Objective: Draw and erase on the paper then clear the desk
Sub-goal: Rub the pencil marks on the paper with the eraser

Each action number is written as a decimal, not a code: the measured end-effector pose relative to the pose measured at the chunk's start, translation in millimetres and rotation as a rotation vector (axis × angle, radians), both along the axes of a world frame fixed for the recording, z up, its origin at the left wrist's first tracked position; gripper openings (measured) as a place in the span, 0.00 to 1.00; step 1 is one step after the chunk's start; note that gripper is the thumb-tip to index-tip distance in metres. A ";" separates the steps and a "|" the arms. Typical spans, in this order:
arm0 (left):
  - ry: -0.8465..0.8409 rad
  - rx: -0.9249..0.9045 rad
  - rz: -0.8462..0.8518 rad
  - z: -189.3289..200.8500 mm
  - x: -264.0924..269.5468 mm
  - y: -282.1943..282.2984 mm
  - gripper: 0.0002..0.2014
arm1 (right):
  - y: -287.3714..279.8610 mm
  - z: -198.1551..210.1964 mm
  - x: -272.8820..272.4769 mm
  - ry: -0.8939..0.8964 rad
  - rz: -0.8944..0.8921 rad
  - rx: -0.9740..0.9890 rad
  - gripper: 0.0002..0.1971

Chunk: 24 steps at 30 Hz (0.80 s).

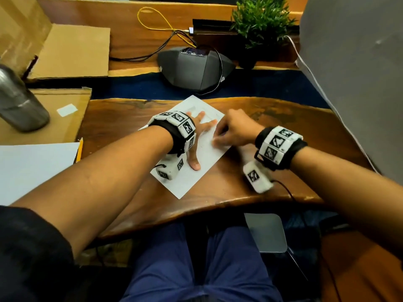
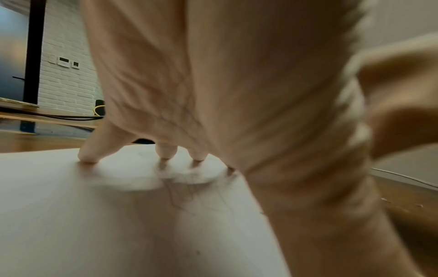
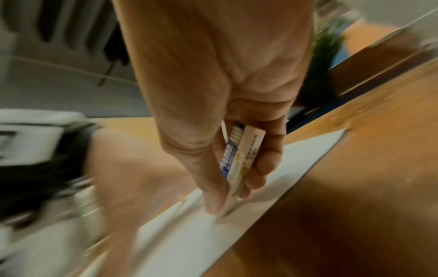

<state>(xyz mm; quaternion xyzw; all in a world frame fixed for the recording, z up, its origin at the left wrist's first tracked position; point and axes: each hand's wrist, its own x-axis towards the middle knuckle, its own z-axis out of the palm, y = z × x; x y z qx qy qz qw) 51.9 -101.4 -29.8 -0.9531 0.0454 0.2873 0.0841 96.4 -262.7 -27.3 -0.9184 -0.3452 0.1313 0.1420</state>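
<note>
White paper (image 1: 196, 171), one sheet, lies tilted on the brown wood table (image 1: 272, 118). Two hands are on it, close together. The left hand (image 1: 201, 131) is spread out with straight fingers (image 2: 89, 155) pressing the sheet flat. The right hand (image 1: 236, 129) pinches one eraser (image 3: 239, 161) between thumb and fingers, and the eraser's tip touches the paper near its right edge. The eraser has a white and blue wrapper. Faint pencil marks (image 2: 177, 198) show on the sheet by the left fingertips. Off to the left lies a second white sheet (image 1: 35, 168), with one yellow pencil (image 1: 79, 149) just beside its right edge. Two flat pieces of cardboard (image 1: 74, 53) lie farther left, and one metal bottle (image 1: 18, 101) stands there. At the back sit one grey speaker phone (image 1: 192, 68) with cables and one green plant (image 1: 261, 20) in a dark pot.
</note>
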 end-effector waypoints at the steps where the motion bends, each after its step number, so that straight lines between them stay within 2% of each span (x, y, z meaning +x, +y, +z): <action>1: 0.001 -0.003 0.016 0.1 -0.8 -1.2 0.81 | -2.4 2.3 9.9 -0.005 -0.088 0.012 0.07; 3: 0.005 -0.007 0.030 0.9 -2.3 -3.4 0.80 | -5.5 0.8 16.0 -0.018 -0.172 0.043 0.07; 7: -0.005 -0.012 0.017 0.5 -1.4 1.4 0.83 | 8.3 -5.3 -23.5 0.019 0.052 0.020 0.07; 12: -0.013 -0.044 0.092 0.8 -7.4 -0.8 0.81 | -3.3 -1.1 16.9 -0.044 -0.163 -0.003 0.07; 18: -0.079 -0.068 0.210 -4.3 -22.2 -3.2 0.72 | 6.1 -1.3 23.3 -0.131 -0.208 -0.026 0.08; 20: -0.117 -0.029 0.227 -4.5 -28.3 -3.6 0.69 | 7.7 -1.5 19.2 -0.172 -0.178 -0.001 0.09; 24: -0.203 0.024 0.183 0.2 -40.5 -1.1 0.63 | 9.2 -5.6 3.1 -0.102 -0.003 -0.048 0.06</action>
